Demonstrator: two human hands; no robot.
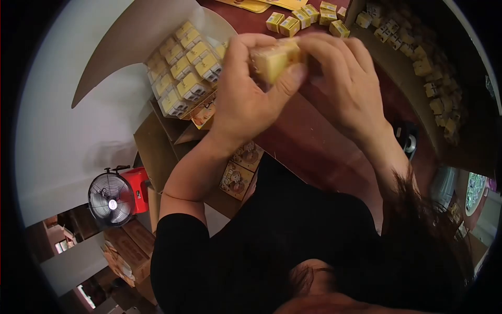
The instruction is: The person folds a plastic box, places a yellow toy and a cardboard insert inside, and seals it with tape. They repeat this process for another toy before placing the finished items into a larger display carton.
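Above the dark red table [319, 141], my left hand [248, 97] has its fingers and thumb wrapped round a small yellow box [276, 62]. My right hand [345, 83] is at the right side of this box, fingers bent over its upper edge; the fingertips are blurred, and whether they grip it is unclear. Beyond my hands, several small yellow boxes [289, 26] lie loose on the table. Left of my left hand, yellow boxes [189, 83] stand stacked in rows.
An open carton [408, 73] at the right holds many small yellow boxes. Another cardboard carton [157, 146] with printed boxes [237, 179] inside is below my left arm. A red fan [112, 198] stands at the left. A black object [408, 141] lies near my right wrist.
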